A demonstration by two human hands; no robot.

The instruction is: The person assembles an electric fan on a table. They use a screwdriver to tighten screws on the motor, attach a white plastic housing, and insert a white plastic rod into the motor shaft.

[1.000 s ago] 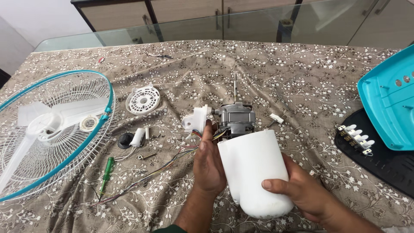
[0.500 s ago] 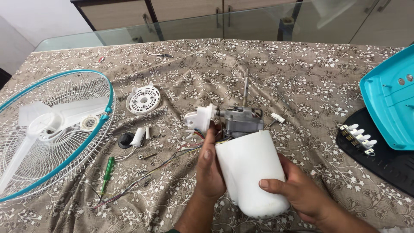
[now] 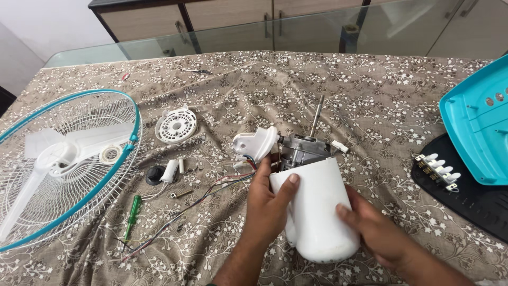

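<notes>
Hands grip white motor cover (image 3: 317, 212) near counter's (image 3: 370, 100) front edge | left hand (image 3: 268, 204) clasps its left side | right hand (image 3: 378, 233) cups its right | grey motor (image 3: 304, 151) protrudes far end | green screwdriver (image 3: 130, 216) lies left

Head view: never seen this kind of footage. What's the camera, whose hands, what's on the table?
One camera, worn on a person's head, looks down at their own bare hands. The left hand and right hand both grip a white plastic housing; a grey fan motor with its metal shaft sticks out of its far end. Coloured wires trail left over the floral tablecloth. Also lying there: a wire fan guard with teal rim, a green screwdriver, a round white vented cap, and a teal cover at right.
</notes>
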